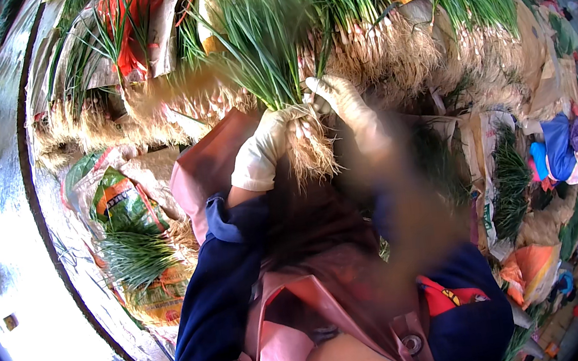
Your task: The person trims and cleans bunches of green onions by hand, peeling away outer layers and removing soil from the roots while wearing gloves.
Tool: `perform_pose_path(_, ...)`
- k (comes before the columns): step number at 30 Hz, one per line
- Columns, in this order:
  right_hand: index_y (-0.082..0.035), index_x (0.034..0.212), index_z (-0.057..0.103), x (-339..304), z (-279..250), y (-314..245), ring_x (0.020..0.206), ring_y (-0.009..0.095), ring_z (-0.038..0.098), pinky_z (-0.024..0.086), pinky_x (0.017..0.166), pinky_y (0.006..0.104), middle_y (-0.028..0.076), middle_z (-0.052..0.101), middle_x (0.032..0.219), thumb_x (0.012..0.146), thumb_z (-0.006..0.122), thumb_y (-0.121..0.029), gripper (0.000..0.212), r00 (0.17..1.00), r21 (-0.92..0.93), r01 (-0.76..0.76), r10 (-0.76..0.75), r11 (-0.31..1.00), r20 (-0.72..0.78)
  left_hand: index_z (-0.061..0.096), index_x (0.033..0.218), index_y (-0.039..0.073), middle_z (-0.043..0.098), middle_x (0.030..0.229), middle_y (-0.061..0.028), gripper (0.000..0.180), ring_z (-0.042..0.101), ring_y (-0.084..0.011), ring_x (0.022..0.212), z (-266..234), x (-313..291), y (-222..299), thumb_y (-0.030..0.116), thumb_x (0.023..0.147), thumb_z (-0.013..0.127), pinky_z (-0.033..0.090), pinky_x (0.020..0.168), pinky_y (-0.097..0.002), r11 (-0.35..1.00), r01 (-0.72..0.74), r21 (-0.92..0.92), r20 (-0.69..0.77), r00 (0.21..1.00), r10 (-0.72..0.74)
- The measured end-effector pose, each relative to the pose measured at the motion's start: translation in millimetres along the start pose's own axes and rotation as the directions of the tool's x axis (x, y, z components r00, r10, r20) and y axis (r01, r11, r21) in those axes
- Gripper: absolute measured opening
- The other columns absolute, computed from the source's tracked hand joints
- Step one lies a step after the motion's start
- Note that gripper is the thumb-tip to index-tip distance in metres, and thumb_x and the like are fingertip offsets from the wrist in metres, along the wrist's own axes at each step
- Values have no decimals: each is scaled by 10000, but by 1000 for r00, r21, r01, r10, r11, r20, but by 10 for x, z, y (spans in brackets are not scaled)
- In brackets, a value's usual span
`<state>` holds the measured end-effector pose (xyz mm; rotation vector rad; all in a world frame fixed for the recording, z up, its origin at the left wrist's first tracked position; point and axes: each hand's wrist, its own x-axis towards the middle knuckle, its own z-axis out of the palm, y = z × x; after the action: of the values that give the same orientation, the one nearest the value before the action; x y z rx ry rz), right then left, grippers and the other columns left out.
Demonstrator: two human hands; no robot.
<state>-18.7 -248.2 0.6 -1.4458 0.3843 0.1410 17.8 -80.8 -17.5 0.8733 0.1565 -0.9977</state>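
In front of my chest, my left hand (266,143), in a pale glove, is closed around a bunch of scallions (266,61). Their green leaves point up and away from me. Below the fist hang the white bulbs and a tuft of tan roots (312,152). My right hand (350,104), gloved too, is beside the bunch on its right. Its fingers are bent and pinched by the bulbs, and a thin green stalk rises from the fingertips. A blurred smear across the picture hides part of the right wrist and forearm.
Ahead lies a long row of scallions (388,45), roots toward me, with red and brown sheeting among them. More scallions (139,256) rest on printed sacks at left, and others (509,182) at right. A person in blue (560,147) is at far right. Wet pavement (7,237) runs along the left.
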Motion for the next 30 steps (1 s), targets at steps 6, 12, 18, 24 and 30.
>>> perform_pose_path(6, -138, 798, 664, -60, -64, 86, 585, 148, 600, 470, 531, 273, 17, 659, 728, 825, 619, -205, 85, 693, -896, 206, -705, 393, -150, 601, 997, -40, 643, 782, -110, 232, 547, -140, 510, 167, -9, 94, 81, 801, 573, 452, 463, -228, 997, 34, 70, -1, 999, -34)
perform_pose_path(12, -92, 900, 672, -251, -1258, 373, 834, 306, 644, 498, 691, 414, 111, 671, 855, 874, 473, -432, 395, 802, -801, -597, 74, 54, -593, 550, 1058, -29, 624, 868, -114, 269, 587, -142, 635, 149, -103, 141, 9, 792, 539, 473, 506, -228, 995, -3, 99, 132, 991, -11)
perform_pose_path(18, -88, 1060, 603, -377, -586, 187, 623, 72, 514, 409, 584, 248, 18, 637, 773, 836, 576, -462, 437, 974, -276, -128, 68, 953, -216, 522, 1063, -16, 567, 775, -41, 239, 542, -137, 626, 134, -211, 77, 30, 831, 487, 456, 583, -226, 971, 69, -231, 234, 972, -14)
perform_pose_path(24, -57, 947, 615, 39, -154, -152, 632, 76, 504, 384, 549, 220, -41, 582, 767, 852, 610, -317, 276, 994, 59, -63, 68, 996, -82, 541, 1070, -54, 636, 792, -144, 272, 593, -177, 588, 11, -113, -24, 50, 819, 528, 498, 537, -256, 965, -254, 70, 379, 901, 210)
perform_pose_path(30, 1, 875, 565, -30, -265, -57, 744, 194, 546, 429, 689, 314, 109, 574, 793, 858, 590, -236, 238, 948, -665, 222, -317, 713, -24, 562, 1060, -35, 616, 831, -101, 237, 575, -149, 658, 61, 27, -32, 91, 864, 516, 461, 544, -219, 976, 201, -85, 281, 944, -170)
